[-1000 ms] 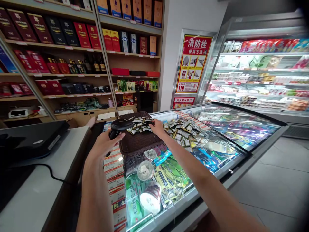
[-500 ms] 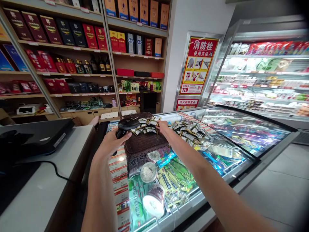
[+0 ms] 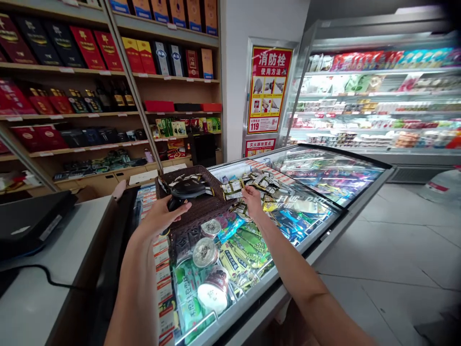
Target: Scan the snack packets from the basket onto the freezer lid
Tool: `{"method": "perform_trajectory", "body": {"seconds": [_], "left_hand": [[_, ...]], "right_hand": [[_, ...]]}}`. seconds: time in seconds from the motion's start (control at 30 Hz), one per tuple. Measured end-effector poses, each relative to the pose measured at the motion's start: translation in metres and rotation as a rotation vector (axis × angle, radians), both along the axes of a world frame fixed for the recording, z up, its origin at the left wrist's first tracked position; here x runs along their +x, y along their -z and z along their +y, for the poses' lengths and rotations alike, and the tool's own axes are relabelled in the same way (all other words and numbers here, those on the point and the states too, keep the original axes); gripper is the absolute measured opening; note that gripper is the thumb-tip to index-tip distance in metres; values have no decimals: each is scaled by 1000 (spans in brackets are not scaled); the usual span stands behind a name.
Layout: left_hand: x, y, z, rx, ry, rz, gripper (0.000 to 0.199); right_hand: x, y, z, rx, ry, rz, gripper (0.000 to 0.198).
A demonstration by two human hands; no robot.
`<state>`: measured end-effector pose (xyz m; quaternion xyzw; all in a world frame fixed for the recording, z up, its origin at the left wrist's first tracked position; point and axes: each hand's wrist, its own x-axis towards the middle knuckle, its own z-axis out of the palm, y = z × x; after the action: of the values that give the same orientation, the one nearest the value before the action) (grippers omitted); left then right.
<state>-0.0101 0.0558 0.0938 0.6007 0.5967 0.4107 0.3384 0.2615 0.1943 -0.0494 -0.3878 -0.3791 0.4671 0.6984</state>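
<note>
Up front, scanner in left grip.

The red and yellow poster on the wall beside the refrigerated display reads "消防栓" with "使用方法" beneath, and "119" at its lower left. The smaller red sign directly under it reads "灭火器放置点". Print on the shelved gift boxes, the freezer goods and the small packets is too small or blurred to read.
</note>
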Motion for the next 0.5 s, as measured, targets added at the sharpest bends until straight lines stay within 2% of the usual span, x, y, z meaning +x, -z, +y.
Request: {"method": "perform_trajectory", "body": {"seconds": [0.1,0.2,0.33,0.5], "left_hand": [[7,1,3,-33,42,46,62],[10,3,6,-37,40,65,63],[13,5,7,-49,55,67,62],[18,6,5,-66,110,74,60]], "right_hand": [[6,1,0,-43,21,204,39],[11,-3,-2,-75,-33,335,44],[11,-5,-6,-81,-107,311,56],[14,-10,-9,-74,-90,292,53]]}}
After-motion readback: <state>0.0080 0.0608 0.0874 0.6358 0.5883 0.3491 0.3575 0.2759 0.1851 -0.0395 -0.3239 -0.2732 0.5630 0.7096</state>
